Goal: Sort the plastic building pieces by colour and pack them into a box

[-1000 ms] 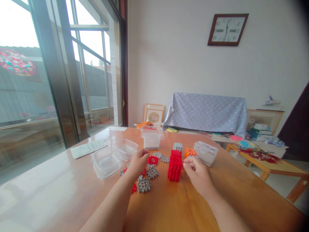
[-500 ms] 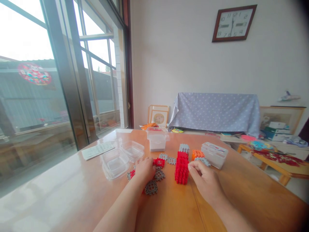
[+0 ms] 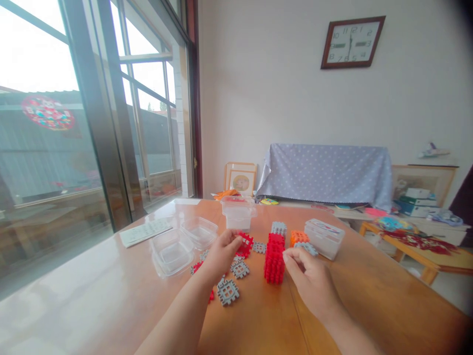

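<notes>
My left hand point(image 3: 226, 249) pinches a red square interlocking tile point(image 3: 245, 244), which is tilted up just above the table. Below and around this hand lie several loose tiles, among them a grey tile point(image 3: 228, 292) and another grey tile point(image 3: 240, 269); red ones are partly covered by my forearm. A tall stack of red interlocking tiles point(image 3: 274, 260) stands in front of me. Curled at its right side, my right hand point(image 3: 308, 271) has thumb and forefinger closed against the stack's edge.
Behind the red stack are a grey tile stack point(image 3: 279, 228), an orange tile stack point(image 3: 297, 237) and blue-grey tiles point(image 3: 306, 248). A lidded clear box point(image 3: 325, 238) stands at right. Open clear containers point(image 3: 172, 252) and a paper sheet point(image 3: 146, 232) lie left; another clear tub point(image 3: 238, 217) sits behind.
My left hand has lifted slightly away from the loose tiles, and the red tile is now raised and tilted in its fingers. My right hand stays beside the stack. The view has shifted slightly.
</notes>
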The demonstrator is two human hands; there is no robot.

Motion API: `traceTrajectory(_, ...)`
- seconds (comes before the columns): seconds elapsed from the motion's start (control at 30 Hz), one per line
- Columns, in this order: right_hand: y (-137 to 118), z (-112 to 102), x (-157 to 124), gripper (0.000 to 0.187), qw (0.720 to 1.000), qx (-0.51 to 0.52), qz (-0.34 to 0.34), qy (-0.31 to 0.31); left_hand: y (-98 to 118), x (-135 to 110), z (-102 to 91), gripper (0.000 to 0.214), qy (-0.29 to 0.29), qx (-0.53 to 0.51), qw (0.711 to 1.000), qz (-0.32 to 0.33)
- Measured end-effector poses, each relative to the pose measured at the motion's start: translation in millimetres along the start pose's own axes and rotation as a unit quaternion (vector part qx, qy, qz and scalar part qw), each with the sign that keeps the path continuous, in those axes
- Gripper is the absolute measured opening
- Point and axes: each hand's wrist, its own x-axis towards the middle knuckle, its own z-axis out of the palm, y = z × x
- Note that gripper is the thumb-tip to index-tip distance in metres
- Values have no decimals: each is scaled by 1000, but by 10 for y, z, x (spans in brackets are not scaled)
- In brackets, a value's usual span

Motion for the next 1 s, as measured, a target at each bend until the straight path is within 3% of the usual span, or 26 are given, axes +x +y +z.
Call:
traceTrajectory(0.13, -1, 48, -2, 24, 1000, 13, -11, -6, 44, -71, 83, 34, -77, -145, 986, -28)
traceTrajectory(0.4, -38, 91, -24, 24, 998, -15, -53, -32, 68, -133, 159, 38, -168, -200, 964, -57)
traceTrajectory(0.7, -97, 100, -47, 14, 995, -20, -58, -73, 22, -150, 208, 38, -175, -162, 969, -62)
traceTrajectory(1.0, -110, 109, -68, 9, 993, -6, -55, -104, 11, -154, 246, 39, -163, -203, 962, -79)
